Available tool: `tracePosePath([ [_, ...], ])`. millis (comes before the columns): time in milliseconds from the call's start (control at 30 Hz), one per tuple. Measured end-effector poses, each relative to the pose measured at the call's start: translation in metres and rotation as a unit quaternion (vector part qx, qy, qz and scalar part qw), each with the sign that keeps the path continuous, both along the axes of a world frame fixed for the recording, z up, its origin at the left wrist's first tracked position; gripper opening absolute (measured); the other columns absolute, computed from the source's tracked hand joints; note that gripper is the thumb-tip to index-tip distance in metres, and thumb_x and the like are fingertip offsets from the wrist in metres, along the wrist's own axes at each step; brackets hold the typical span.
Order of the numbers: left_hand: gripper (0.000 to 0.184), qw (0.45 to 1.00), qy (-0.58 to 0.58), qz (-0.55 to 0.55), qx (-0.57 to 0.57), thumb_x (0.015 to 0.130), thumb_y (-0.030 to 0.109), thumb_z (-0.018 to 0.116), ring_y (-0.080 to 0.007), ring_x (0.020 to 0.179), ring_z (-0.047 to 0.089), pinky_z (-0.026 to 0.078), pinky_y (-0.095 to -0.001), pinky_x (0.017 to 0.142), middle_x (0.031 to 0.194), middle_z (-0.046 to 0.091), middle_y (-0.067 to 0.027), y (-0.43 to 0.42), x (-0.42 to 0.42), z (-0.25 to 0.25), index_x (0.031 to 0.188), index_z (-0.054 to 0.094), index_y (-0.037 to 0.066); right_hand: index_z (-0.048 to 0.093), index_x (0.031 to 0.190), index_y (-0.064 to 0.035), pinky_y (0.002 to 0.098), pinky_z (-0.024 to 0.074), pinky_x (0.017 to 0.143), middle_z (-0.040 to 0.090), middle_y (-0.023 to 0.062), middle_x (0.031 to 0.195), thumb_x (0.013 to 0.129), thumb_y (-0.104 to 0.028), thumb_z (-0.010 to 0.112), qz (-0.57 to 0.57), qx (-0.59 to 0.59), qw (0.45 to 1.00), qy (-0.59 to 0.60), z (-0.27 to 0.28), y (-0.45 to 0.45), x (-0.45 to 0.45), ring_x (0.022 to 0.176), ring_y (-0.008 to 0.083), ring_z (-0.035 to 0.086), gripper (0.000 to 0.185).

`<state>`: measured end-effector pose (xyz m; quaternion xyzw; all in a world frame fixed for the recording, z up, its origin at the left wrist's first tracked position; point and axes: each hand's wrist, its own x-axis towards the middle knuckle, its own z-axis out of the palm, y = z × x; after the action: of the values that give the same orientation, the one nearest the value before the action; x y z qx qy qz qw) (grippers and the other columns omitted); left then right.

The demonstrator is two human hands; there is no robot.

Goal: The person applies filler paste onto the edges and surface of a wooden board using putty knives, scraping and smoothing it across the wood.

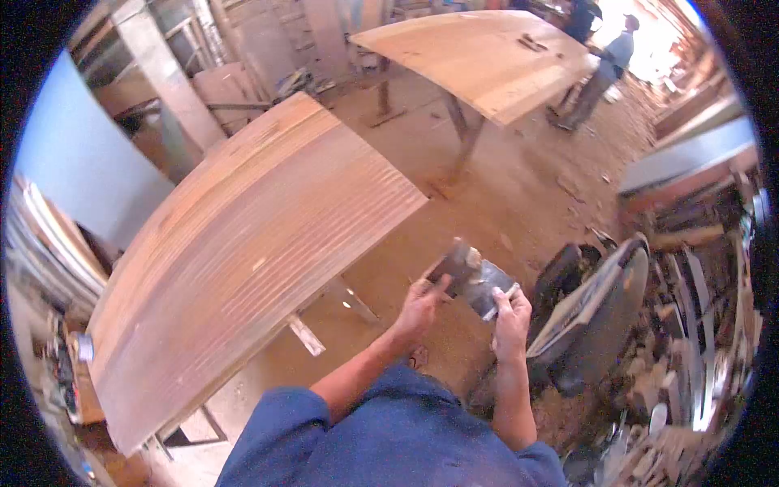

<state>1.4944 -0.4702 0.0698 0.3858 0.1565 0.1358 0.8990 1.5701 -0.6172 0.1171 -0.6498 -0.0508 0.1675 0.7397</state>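
Note:
My left hand (422, 308) is closed on a dark flat putty scraper (452, 266), held out in front of my body. In my right hand (512, 318) is a grey metal putty scraper (490, 286), pinched by its edge. The two blades meet or overlap; I cannot tell which. A lump of pale, putty-like paste (473, 258) sits where they come together. To the left of my hands lies a large wooden panel (243, 219) with a curved far edge and lengthwise stripes, raised on supports. Neither hand touches it.
Another wooden panel (479, 57) rests on trestles at the back, with small dark items on it. A person (613, 65) stands at its right end, with someone else partly visible beside. A dark barrel-like container (596, 316) and scrap wood (665, 390) lie right; boards lean left.

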Motion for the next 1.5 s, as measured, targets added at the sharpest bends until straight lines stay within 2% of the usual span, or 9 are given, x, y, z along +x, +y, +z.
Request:
tracePosePath([
  [200, 0.039, 0.935, -0.07, -0.045, 0.345, 0.096, 0.01, 0.046, -0.0145, 0.121, 0.045, 0.036, -0.0307, 0.101, 0.132, 0.052, -0.0067, 0.001, 0.043, -0.042, 0.135, 0.045, 0.005, 0.059, 0.101, -0.0011, 0.0262, 0.0491, 0.071, 0.063, 0.0038, 0.092, 0.089, -0.003, 0.054, 0.005, 0.065, 0.998, -0.001, -0.059, 0.001, 0.037, 0.079, 0.0117, 0.059, 0.013],
  [567, 0.068, 0.828, -0.081, -0.124, 0.54, 0.072, 0.003, 0.048, -0.0351, 0.105, 0.059, 0.046, -0.0391, 0.092, 0.122, 0.057, -0.019, -0.011, 0.082, -0.183, 0.139, 0.039, 0.013, 0.054, 0.116, 0.0029, 0.0345, 0.0502, 0.082, 0.051, 0.0157, 0.113, 0.09, -0.008, 0.053, 0.035, -0.017, 0.999, -0.032, -0.187, -0.043, 0.115, 0.097, 0.024, 0.054, 0.028],
  [700, 0.044, 0.99, 0.025, -0.05, 0.127, 0.085, 0.013, 0.051, -0.0238, 0.09, 0.064, 0.051, -0.0365, 0.08, 0.105, 0.065, -0.0109, -0.041, 0.047, -0.177, 0.128, 0.051, 0.011, 0.053, 0.117, -0.0022, 0.0334, 0.0517, 0.079, 0.053, 0.0137, 0.108, 0.091, -0.007, 0.053, 0.037, 0.153, 0.985, 0.068, -0.134, -0.049, 0.081, 0.099, 0.0233, 0.056, 0.026],
  [967, 0.03, 0.984, 0.024, 0.078, -0.159, 0.082, 0.025, 0.062, -0.0178, 0.08, 0.063, 0.052, -0.0359, 0.075, 0.089, 0.064, -0.007, -0.148, -0.024, -0.207, 0.104, 0.057, 0.005, 0.053, 0.119, -0.0044, 0.0338, 0.0506, 0.077, 0.063, 0.0102, 0.101, 0.091, -0.009, 0.054, 0.084, 0.027, 0.981, -0.174, -0.167, -0.158, 0.028, 0.088, 0.0206, 0.06, 0.028],
  [1000, 0.029, 0.975, 0.01, 0.089, -0.201, 0.082, 0.024, 0.062, -0.0181, 0.079, 0.063, 0.053, -0.0361, 0.074, 0.088, 0.064, -0.0068, -0.159, -0.024, -0.2, 0.103, 0.057, 0.005, 0.054, 0.118, -0.0015, 0.0348, 0.0489, 0.083, 0.061, 0.0118, 0.107, 0.092, -0.008, 0.053, 0.127, -0.028, 0.952, -0.278, -0.173, -0.164, 0.04, 0.095, 0.0231, 0.059, 0.028],
  [1067, 0.03, 0.951, -0.031, 0.241, 0.192, 0.081, 0.023, 0.062, -0.0187, 0.077, 0.064, 0.054, -0.0356, 0.071, 0.088, 0.064, -0.0068, -0.213, -0.038, -0.171, 0.103, 0.058, 0.004, 0.056, 0.117, 0.0043, 0.0368, 0.0454, 0.093, 0.058, 0.0151, 0.12, 0.092, -0.006, 0.049, 0.198, -0.122, 0.846, -0.479, -0.187, -0.202, 0.066, 0.109, 0.028, 0.057, 0.028],
  [1133, 0.031, 0.93, -0.047, 0.288, 0.222, 0.08, 0.023, 0.062, -0.0192, 0.076, 0.064, 0.054, -0.0357, 0.069, 0.089, 0.064, -0.0069, -0.262, -0.032, -0.163, 0.103, 0.058, 0.003, 0.056, 0.117, 0.006, 0.0383, 0.0439, 0.095, 0.057, 0.0169, 0.123, 0.093, -0.008, 0.049, 0.3, -0.007, 0.796, -0.525, -0.191, -0.226, 0.075, 0.113, 0.0292, 0.055, 0.029],
  [1200, 0.031, 0.96, -0.079, 0.244, -0.109, 0.079, 0.023, 0.062, -0.0198, 0.076, 0.064, 0.054, -0.0363, 0.068, 0.089, 0.064, -0.0073, -0.321, -0.033, -0.173, 0.103, 0.058, 0.004, 0.053, 0.122, 0.007, 0.0398, 0.0418, 0.098, 0.054, 0.0194, 0.127, 0.093, -0.012, 0.05, 0.367, 0.006, 0.716, -0.594, -0.196, -0.279, 0.059, 0.119, 0.0303, 0.052, 0.034],
  [1500, 0.03, 0.836, -0.041, 0.509, -0.201, 0.078, 0.02, 0.063, -0.0198, 0.074, 0.064, 0.056, -0.0356, 0.068, 0.089, 0.064, -0.0066, 0.038, 0.067, -0.008, 0.102, 0.059, 0.003, 0.056, 0.12, 0.0055, 0.0396, 0.0428, 0.099, 0.054, 0.0214, 0.127, 0.089, -0.003, 0.052, 0.601, 0.071, 0.655, -0.453, -0.046, 0.179, 0.194, 0.118, 0.0319, 0.053, 0.032],
])
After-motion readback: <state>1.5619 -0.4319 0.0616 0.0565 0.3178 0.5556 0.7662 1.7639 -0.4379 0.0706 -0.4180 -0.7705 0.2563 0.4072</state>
